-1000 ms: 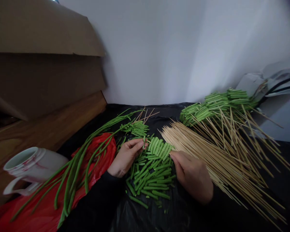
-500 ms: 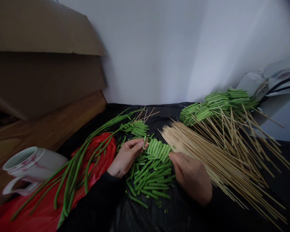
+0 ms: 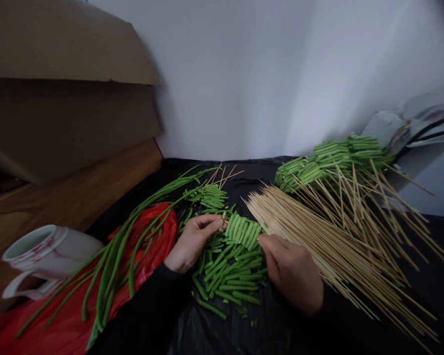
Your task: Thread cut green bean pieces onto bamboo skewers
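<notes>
A row of cut long-bean pieces (image 3: pixel 243 230) sits side by side on a bamboo skewer between my two hands. My left hand (image 3: pixel 197 241) pinches a short bean piece (image 3: pixel 224 216) at the skewer's left end, where a little pale wood shows. At the right end of the row, the fingers of my right hand (image 3: pixel 292 268) are closed on the skewer, most of which the hand hides. Below the row lies a loose pile of cut bean pieces (image 3: pixel 231 278) on black plastic sheeting (image 3: pixel 203 335).
Bare bamboo skewers (image 3: pixel 329 246) fan out on the right, with filled bean skewers (image 3: pixel 333 158) stacked behind. Whole long beans (image 3: pixel 113 256) lie over a red plastic bag (image 3: pixel 153 217) on the left. A white mug (image 3: pixel 55 256) and cardboard box (image 3: pixel 70 108) stand beyond.
The bean piece in my left fingers has shifted very slightly to the right. Both hands keep their grips, and little else differs.
</notes>
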{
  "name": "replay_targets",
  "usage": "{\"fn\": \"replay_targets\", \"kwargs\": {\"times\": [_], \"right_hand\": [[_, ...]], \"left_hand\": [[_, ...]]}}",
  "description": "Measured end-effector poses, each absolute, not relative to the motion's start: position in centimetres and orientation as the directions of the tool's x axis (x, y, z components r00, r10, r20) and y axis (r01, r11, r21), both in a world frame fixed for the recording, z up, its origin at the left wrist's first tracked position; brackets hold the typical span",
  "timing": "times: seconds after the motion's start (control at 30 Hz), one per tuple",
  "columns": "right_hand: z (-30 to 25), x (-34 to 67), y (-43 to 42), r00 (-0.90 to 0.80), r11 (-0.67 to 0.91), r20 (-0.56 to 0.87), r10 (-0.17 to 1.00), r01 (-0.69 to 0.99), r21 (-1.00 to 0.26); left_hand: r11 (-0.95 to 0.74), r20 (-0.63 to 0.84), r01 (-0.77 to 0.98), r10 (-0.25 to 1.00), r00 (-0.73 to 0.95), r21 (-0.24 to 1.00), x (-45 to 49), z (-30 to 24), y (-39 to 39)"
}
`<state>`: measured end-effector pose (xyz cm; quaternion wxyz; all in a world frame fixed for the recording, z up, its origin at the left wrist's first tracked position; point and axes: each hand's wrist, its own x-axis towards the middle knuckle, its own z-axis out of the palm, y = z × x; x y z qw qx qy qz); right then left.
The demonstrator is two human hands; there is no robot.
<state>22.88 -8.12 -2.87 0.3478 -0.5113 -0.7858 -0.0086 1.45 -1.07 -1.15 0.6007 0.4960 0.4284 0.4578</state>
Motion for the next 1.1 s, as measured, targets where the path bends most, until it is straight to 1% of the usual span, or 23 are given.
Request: {"fn": "replay_targets", "kwargs": {"times": [0.2, 0.27, 0.57, 0.83, 1.0, 1.1], "right_hand": [[-2.69, 22.71, -8.17, -0.235, 0.497, 0.566, 0.790, 0.785, -0.368], [-2.63, 22.67, -8.18, -0.228, 0.497, 0.568, 0.791, 0.781, -0.378], [-2.81, 22.58, -8.27, -0.212, 0.495, 0.570, 0.794, 0.771, -0.402], [-2.72, 22.21, -8.40, -0.214, 0.510, 0.593, 0.776, 0.767, -0.390], [-2.75, 22.19, -8.44, -0.218, 0.509, 0.590, 0.778, 0.769, -0.387], [-2.65, 22.50, -8.26, -0.219, 0.510, 0.585, 0.781, 0.764, -0.396]], "left_hand": [[0.197, -0.143, -0.270, 0.968, 0.208, 0.942, 1.69, -0.78, -1.23], [0.219, -0.161, -0.288, 0.964, 0.214, 0.932, 1.74, -0.64, -1.29], [0.248, -0.183, -0.288, 0.955, 0.234, 0.925, 1.53, -1.16, -1.07], [0.257, -0.199, -0.255, 0.952, 0.231, 0.932, 1.82, -1.47, -1.32], [0.247, -0.191, -0.249, 0.955, 0.229, 0.936, 1.91, -1.32, -1.41], [0.212, -0.162, -0.251, 0.965, 0.208, 0.944, 1.84, -1.03, -1.43]]}}
